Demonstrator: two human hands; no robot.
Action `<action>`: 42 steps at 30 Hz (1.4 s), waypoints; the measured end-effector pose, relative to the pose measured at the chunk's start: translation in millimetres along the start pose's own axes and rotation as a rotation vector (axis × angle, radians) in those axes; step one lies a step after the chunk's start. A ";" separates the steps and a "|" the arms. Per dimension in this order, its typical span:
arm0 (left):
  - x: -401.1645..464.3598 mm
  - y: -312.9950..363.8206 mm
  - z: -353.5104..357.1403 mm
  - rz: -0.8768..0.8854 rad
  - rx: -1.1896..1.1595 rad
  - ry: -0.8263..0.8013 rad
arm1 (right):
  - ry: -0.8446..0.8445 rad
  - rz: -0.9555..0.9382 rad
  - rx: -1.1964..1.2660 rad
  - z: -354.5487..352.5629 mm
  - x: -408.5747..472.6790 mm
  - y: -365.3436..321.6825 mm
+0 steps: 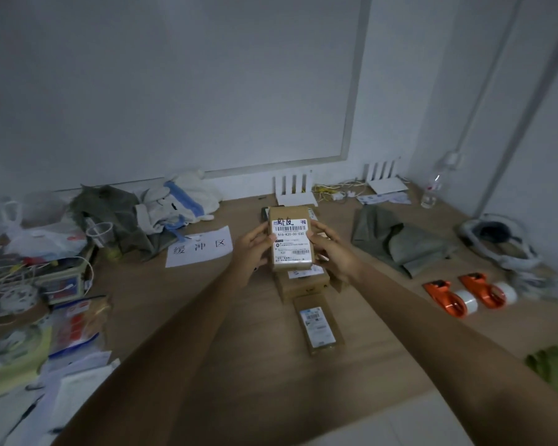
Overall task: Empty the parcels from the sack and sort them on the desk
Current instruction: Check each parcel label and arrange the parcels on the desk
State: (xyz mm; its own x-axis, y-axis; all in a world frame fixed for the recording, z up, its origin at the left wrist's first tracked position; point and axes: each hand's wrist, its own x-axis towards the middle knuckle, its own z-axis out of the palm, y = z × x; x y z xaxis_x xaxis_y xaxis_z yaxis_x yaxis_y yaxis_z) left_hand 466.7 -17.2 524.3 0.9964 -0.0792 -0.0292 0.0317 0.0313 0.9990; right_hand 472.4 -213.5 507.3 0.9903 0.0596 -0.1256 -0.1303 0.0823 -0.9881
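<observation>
Wooden table: cluttered. Olive fabric sack lies flat far right, contents not visible. White paper sign left of centre. Two orange tape dispensers right. Brown labelled cardboard parcel held mid-air over other parcels; left hand & right hand fingers clamped on its sides.

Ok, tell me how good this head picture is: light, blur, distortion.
Head view: dim overall, with a grey cast; wide-angle lens bends the wall trim and stretches the forearms; the held parcel and its label read fairly sharp between left hand and right hand; desk edges go soft and smeared, as by the orange tape dispensers.
</observation>
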 end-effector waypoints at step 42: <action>103.1 -115.4 213.7 -0.249 0.017 0.005 | -0.035 0.154 -0.013 -238.3 83.4 69.7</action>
State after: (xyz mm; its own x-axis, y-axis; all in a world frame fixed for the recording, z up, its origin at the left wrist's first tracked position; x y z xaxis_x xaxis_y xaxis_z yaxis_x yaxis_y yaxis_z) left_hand 549.1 -242.0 413.3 0.9584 -0.0777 -0.2746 0.2750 -0.0051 0.9614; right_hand 557.4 -439.9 406.6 0.9562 0.1054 -0.2732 -0.2800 0.0566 -0.9583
